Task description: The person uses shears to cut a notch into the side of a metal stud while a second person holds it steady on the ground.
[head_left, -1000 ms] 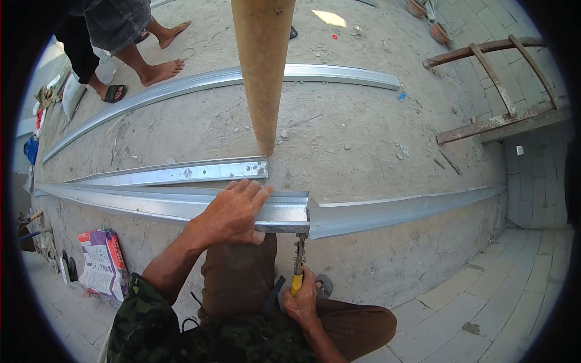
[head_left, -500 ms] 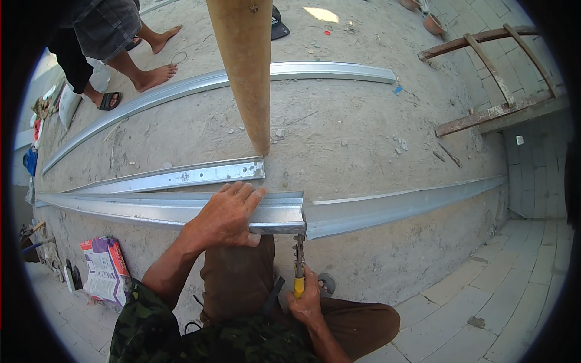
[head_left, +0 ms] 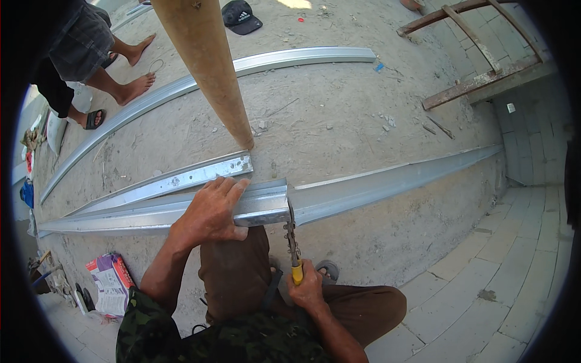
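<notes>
Across my knee lies a long silvery metal channel (head_left: 263,198). My left hand (head_left: 212,209) grips it a little short of its right end, fingers over the top and thumb along the near edge. At that end, the jaws of a pair of tin snips (head_left: 292,245) with a yellow handle meet the near side of the metal. My right hand (head_left: 307,290) is wrapped round the handles below. How far the blades reach into the metal is hidden. A wider strip of metal channel (head_left: 387,181) runs off to the right from beneath. Another channel (head_left: 181,179) lies just beyond my left hand.
A round tan pole (head_left: 209,69) stands beyond the channels. Farther off lie a long metal channel (head_left: 302,57) and a black cap (head_left: 242,18). Another person's bare foot (head_left: 136,91) shows at far left, a wooden frame (head_left: 472,85) at far right, and a purple-red sack (head_left: 112,281) near left.
The view has shifted, so most far things sit further left. The snips now tilt slightly, their jaws leaning left. Both hands keep their holds.
</notes>
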`<state>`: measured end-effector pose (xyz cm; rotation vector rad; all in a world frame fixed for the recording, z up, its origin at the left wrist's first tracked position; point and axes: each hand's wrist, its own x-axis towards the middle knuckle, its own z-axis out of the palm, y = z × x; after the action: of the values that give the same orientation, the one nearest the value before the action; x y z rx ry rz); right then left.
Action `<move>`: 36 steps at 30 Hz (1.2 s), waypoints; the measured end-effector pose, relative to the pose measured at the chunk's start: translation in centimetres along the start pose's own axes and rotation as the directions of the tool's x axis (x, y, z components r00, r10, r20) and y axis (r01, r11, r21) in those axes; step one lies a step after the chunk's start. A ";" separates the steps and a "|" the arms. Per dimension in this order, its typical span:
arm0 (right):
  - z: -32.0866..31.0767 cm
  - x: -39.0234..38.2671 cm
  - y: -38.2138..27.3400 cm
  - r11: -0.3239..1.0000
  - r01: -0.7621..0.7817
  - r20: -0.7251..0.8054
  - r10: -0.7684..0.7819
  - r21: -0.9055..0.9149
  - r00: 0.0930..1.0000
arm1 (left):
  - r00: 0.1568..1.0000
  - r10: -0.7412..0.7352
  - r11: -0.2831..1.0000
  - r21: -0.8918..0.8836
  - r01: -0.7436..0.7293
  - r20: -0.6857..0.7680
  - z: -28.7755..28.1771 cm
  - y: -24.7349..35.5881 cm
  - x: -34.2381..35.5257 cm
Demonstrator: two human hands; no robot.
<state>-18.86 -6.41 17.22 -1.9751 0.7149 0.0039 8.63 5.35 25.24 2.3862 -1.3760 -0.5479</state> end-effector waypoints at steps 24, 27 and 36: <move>-2.9 -1.5 -4.2 0.999 -0.034 0.074 0.034 0.003 0.997 | 0.996 -0.038 0.999 -0.001 0.039 0.079 -0.2 -0.2 0.6; -2.7 -0.9 -3.0 1.000 -0.011 0.080 0.009 0.024 0.997 | 0.998 -0.027 1.000 0.008 0.026 0.060 -0.1 0.2 0.7; -1.6 -1.2 -2.7 0.999 -0.021 0.007 0.022 -0.049 1.000 | 0.999 -0.025 1.000 0.016 0.024 0.033 0.1 0.1 0.5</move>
<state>-18.99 -6.24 20.52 -2.0131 0.7377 0.0421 8.76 4.86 25.09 2.4199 -1.3718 -0.5879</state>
